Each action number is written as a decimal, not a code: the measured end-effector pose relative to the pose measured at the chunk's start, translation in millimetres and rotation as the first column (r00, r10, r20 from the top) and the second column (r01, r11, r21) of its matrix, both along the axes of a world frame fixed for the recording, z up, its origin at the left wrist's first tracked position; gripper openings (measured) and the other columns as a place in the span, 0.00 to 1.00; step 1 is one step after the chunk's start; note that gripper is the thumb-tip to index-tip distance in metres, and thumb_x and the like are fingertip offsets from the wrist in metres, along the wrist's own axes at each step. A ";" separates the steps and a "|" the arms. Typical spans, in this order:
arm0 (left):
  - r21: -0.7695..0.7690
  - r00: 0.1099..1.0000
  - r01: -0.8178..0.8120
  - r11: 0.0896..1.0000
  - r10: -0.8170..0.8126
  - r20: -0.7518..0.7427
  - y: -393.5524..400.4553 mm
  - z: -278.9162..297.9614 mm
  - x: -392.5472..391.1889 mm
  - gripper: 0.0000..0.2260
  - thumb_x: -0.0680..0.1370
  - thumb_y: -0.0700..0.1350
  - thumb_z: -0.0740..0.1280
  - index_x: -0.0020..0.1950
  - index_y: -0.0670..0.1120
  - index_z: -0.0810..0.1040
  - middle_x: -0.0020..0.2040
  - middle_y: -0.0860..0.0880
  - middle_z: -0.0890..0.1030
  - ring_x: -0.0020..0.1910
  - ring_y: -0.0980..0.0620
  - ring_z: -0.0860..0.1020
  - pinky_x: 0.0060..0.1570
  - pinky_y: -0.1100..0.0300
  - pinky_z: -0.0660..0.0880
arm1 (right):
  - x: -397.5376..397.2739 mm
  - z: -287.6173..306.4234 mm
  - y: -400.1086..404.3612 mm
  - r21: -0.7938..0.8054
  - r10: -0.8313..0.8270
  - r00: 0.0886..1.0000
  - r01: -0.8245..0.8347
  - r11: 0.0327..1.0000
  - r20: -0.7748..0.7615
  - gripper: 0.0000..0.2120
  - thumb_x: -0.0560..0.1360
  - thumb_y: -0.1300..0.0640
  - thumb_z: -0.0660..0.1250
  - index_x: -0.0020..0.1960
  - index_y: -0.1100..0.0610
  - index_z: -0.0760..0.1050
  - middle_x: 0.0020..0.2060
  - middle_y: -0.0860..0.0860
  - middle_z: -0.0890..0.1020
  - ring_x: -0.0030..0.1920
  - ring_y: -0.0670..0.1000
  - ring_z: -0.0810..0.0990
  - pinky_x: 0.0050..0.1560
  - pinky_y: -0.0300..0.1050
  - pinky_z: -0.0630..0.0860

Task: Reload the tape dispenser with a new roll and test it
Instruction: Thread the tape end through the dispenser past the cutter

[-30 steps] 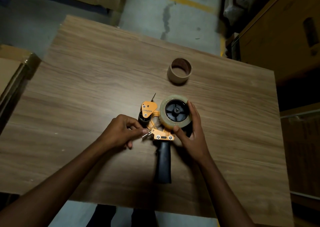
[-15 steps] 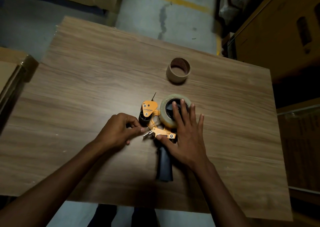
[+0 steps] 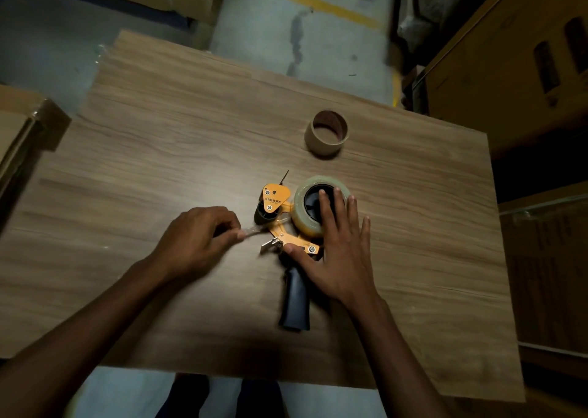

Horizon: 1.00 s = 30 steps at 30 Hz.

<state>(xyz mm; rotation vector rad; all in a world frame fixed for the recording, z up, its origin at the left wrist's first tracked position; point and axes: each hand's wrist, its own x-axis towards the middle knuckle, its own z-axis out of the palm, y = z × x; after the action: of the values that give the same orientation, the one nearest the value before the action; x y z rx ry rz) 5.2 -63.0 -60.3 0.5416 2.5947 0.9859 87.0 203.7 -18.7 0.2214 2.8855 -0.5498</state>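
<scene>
My left hand (image 3: 194, 242) has drawn the pinched tape strip (image 3: 254, 230) leftward; my right hand (image 3: 337, 252) lies flat, fingers spread, on the dispenser (image 3: 286, 226), clear table (image 3: 159, 150) around.

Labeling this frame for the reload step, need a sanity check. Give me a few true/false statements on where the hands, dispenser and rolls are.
1. The tape dispenser lies flat on the table. True.
2. The right hand is lifted clear of the dispenser. False: it lies flat on it, fingers over the new tape roll, thumb on the orange frame.
3. The left hand pinches the clear tape end beside the dispenser's front. True.
4. The empty cardboard core sits on the dispenser's hub. False: it stands apart on the table, beyond the dispenser.
5. The black handle points away from the person. False: it points toward them.
</scene>
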 end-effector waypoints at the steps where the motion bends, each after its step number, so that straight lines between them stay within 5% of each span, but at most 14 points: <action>1: 0.001 1.000 0.001 1.000 -0.001 -0.013 -2.9 -0.2 0.7 0.13 0.78 0.63 0.67 0.45 0.56 0.83 0.39 0.58 0.82 0.39 0.58 0.79 0.38 0.55 0.76 | -0.9 0.5 -0.4 -0.004 0.000 1.000 0.000 1.000 0.005 0.53 0.71 0.20 0.57 0.86 0.42 0.39 0.86 0.45 0.37 0.85 0.53 0.32 0.81 0.61 0.34; 16: 0.045 0.997 -0.020 0.999 0.023 -0.071 -57.0 -1.6 2.9 0.10 0.77 0.61 0.68 0.43 0.58 0.84 0.37 0.59 0.81 0.36 0.59 0.79 0.34 0.53 0.77 | -6.2 9.2 -6.6 -0.033 0.020 1.000 -0.020 0.999 -0.002 0.53 0.70 0.20 0.56 0.86 0.44 0.45 0.87 0.45 0.42 0.86 0.53 0.36 0.82 0.66 0.39; 30: 0.016 0.996 0.039 0.999 -0.037 -0.079 -62.5 -2.1 -1.1 0.14 0.78 0.65 0.67 0.44 0.57 0.85 0.40 0.58 0.82 0.38 0.59 0.81 0.36 0.51 0.79 | -45.8 6.1 -40.4 0.025 0.284 0.957 -0.283 0.959 -0.059 0.53 0.71 0.21 0.61 0.86 0.47 0.49 0.86 0.43 0.53 0.86 0.53 0.45 0.82 0.69 0.41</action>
<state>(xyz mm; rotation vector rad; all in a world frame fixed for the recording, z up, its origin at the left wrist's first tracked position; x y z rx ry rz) 4.1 -125.5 -62.4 0.6442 2.6359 0.9952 41.2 163.3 -12.6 -0.2093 2.9083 -0.4879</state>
